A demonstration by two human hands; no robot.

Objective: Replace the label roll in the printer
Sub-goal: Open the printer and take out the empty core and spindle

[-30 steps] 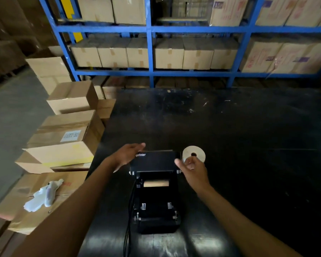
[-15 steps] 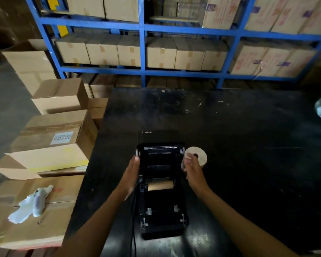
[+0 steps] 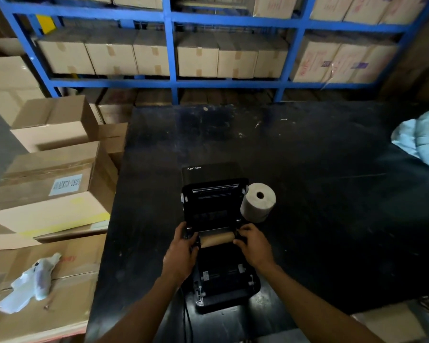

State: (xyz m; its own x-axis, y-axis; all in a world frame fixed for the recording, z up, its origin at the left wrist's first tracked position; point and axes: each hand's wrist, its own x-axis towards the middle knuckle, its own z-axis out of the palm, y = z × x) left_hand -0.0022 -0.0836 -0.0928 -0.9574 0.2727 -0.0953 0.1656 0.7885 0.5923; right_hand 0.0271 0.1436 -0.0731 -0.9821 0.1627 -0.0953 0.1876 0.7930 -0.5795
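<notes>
A black label printer (image 3: pixel 221 280) sits on the dark table (image 3: pixel 320 181) with its lid (image 3: pixel 214 201) swung up and back. Inside its bay lies a bare brown cardboard core (image 3: pixel 217 239). My left hand (image 3: pixel 181 253) is at the core's left end and my right hand (image 3: pixel 254 246) at its right end, fingers curled around the holders there. A full white label roll (image 3: pixel 258 202) stands on end on the table, just right of the lid, untouched.
Cardboard boxes (image 3: pixel 50 184) are stacked along the table's left edge, with crumpled white paper (image 3: pixel 32 283) on one. Blue racking (image 3: pixel 171 82) full of boxes runs behind. A pale blue cloth (image 3: pixel 421 142) lies at the table's right edge. A black cable (image 3: pixel 187 320) trails from the printer toward me.
The lid has swung fully open. My right hand left the white roll, and both hands moved down into the bay to the ends of the brown core.
</notes>
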